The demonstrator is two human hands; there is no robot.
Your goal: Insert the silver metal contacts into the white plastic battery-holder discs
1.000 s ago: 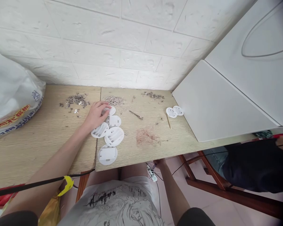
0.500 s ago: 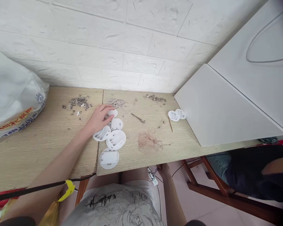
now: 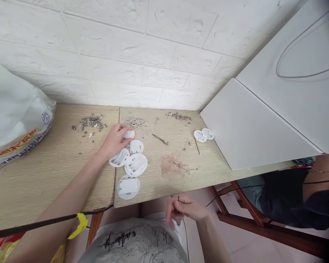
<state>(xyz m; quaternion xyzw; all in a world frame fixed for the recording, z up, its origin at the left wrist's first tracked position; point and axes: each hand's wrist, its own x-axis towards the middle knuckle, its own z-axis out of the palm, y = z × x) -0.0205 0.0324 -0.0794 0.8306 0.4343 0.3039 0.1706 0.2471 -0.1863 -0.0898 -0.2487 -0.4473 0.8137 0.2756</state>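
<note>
My left hand [image 3: 114, 141] rests on the table with thumb and fingers closed about the edges of a white round plastic battery case [image 3: 129, 134]. Just below that hand lie several more such cases: one with a square cover [image 3: 136, 147], two showing open slots, and one near the front edge [image 3: 128, 187]. My right hand [image 3: 186, 208] is over my lap, below the table edge. Its fingers are curled together around something small and dark that I cannot make out. Tweezers [image 3: 160, 139] lie on the table to the right of the cases.
Small metal pieces lie in heaps at left [image 3: 92, 122], middle [image 3: 135, 122] and right [image 3: 178, 116]. Two slotted white cases [image 3: 200, 136] and a thin wooden stick [image 3: 197, 146] lie near a white panel [image 3: 235, 128]. A plastic bag [image 3: 19, 113] stands left. Another person's arm [image 3: 319, 177] is at right.
My right hand has risen from below the table edge into fuller view, with its fingers curled. The left hand stays at the same case. At right, more of the other person's arm shows.
</note>
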